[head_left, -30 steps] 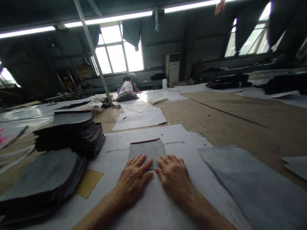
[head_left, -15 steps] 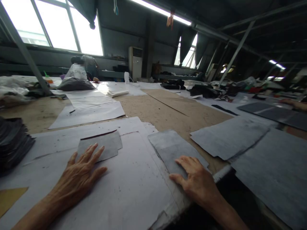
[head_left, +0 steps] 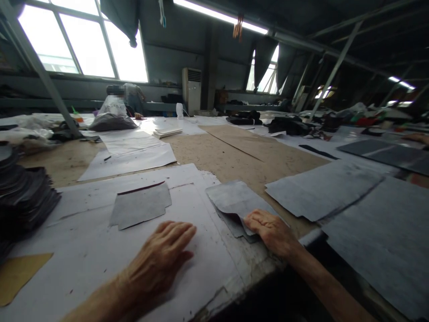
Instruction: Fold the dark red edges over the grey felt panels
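While the right hand point(head_left: 266, 228) pinches a grey sheet point(head_left: 236, 197) near the table edge point(head_left: 261, 264) (the left hand point(head_left: 167, 248) is loosely open over white paper point(head_left: 208, 250)), the lower sheet point(head_left: 237, 230) could cling and drag along.

We count one left hand point(head_left: 165, 252) and one right hand point(head_left: 271, 230). Just beyond the left hand we see one small grey piece point(head_left: 142, 205); at the right hand, at least two more pieces point(head_left: 236, 197). Left of the left hand lie one yellow card point(head_left: 23, 275) and at least one dark stack point(head_left: 31, 203). Right of the right hand we count two large grey sheets point(head_left: 321, 188); far beyond both, one air conditioner point(head_left: 192, 91).
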`<state>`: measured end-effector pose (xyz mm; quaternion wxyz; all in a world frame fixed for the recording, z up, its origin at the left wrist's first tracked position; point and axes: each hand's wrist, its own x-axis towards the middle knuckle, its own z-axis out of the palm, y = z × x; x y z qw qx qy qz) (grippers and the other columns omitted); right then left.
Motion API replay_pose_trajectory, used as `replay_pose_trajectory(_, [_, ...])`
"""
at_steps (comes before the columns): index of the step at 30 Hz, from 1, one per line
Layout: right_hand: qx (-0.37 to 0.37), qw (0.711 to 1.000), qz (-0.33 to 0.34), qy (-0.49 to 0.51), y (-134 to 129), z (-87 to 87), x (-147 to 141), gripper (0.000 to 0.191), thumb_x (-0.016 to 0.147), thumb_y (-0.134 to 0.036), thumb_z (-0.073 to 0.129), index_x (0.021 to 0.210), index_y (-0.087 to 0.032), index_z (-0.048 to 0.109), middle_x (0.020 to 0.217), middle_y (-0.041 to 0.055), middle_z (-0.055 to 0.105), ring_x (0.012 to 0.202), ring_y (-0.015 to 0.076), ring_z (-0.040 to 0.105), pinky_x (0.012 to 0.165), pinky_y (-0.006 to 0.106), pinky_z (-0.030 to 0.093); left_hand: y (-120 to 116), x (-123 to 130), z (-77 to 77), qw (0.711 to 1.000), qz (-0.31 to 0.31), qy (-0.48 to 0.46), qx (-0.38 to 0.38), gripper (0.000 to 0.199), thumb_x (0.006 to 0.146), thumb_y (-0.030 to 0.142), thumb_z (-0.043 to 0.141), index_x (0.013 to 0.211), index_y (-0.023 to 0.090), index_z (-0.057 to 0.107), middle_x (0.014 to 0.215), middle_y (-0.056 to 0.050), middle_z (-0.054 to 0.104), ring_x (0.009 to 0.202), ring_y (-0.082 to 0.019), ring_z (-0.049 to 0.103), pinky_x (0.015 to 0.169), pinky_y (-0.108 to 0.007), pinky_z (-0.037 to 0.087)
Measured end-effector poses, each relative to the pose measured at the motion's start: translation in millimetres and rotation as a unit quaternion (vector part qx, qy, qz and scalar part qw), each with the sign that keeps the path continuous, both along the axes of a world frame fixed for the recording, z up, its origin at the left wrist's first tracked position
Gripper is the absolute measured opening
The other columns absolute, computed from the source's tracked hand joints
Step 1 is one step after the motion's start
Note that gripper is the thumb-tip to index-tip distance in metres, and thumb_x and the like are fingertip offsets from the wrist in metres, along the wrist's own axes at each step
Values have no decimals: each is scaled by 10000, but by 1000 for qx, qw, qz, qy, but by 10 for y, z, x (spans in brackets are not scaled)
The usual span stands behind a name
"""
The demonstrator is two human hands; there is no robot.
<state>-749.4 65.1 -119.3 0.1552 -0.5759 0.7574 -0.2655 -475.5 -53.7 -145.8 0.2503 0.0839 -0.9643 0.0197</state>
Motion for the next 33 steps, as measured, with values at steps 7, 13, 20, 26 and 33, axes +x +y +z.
replay_pose_trajectory(7, [-12, 997, -4, -82, 11, -11, -63, 327, 771, -469, 399, 699, -190, 551, 817, 17, 571, 794, 181, 513, 733, 299, 360, 296, -821, 80, 986, -37, -65, 149, 359, 919, 282, 404, 1255, 156, 413, 1214, -85, 542, 1039, -228, 506, 900, -408, 416])
replay_pose_trajectory(13, [2, 999, -14, -41, 37, -26, -75, 370, 772, -521, 404, 749, -202, 590, 827, 8, 576, 824, 187, 512, 733, 311, 350, 197, -996, 19, 986, -6, -53, 160, 356, 918, 289, 408, 1256, 177, 432, 1183, -58, 567, 1050, -222, 509, 898, -413, 400])
replay_pose_trajectory(20, [-36, 995, 92, -31, 209, 9, -106, 394, 743, -541, 608, 932, -196, 638, 1037, 13, 557, 985, 199, 477, 868, 316, 340, 217, -979, 5, 983, 4, -41, 180, 391, 915, 304, 427, 1287, 183, 429, 1202, -54, 556, 1059, -216, 495, 903, -419, 380])
replay_pose_trajectory(26, [-14, 985, 84, -151, 148, 11, -207, 355, 867, -436, 409, 808, -176, 643, 984, 35, 596, 951, 201, 530, 846, 311, 368, 204, -968, -14, 983, -25, 12, 179, 233, 908, 254, 443, 1112, 167, 514, 1122, -60, 566, 1000, -208, 495, 860, -407, 388])
replay_pose_trajectory(33, [-89, 993, 28, 67, 148, -131, 8, 195, 794, -337, 466, 838, -259, 638, 915, -33, 597, 879, 170, 524, 785, 311, 369, 215, -961, 3, 983, -62, 44, 168, 189, 892, 280, 475, 1030, 158, 517, 1008, -66, 573, 930, -215, 495, 818, -412, 396])
